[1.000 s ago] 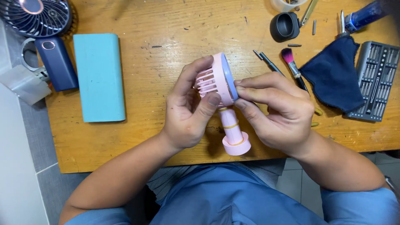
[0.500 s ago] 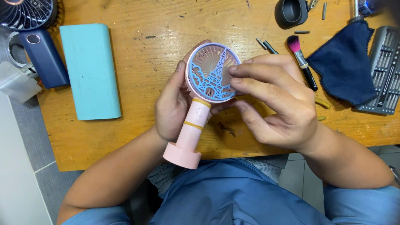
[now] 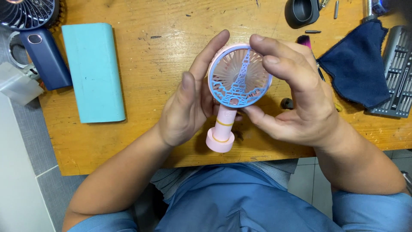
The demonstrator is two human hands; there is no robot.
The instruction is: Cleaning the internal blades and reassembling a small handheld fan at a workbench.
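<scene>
I see left hand [image 3: 189,107] and right hand [image 3: 296,99] both gripping pink handheld fan [image 3: 238,81], fingers curled round rim; teal box [image 3: 93,71] at nine o'clock.

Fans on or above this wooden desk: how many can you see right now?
2. The small pink handheld fan with a blue grille is held between the left hand and right hand; a dark round fan sits at the desk's far-left corner, partly cut off.

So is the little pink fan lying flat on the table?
No, both hands, left hand and right hand, hold the pink handheld fan up above the wooden table.
</scene>
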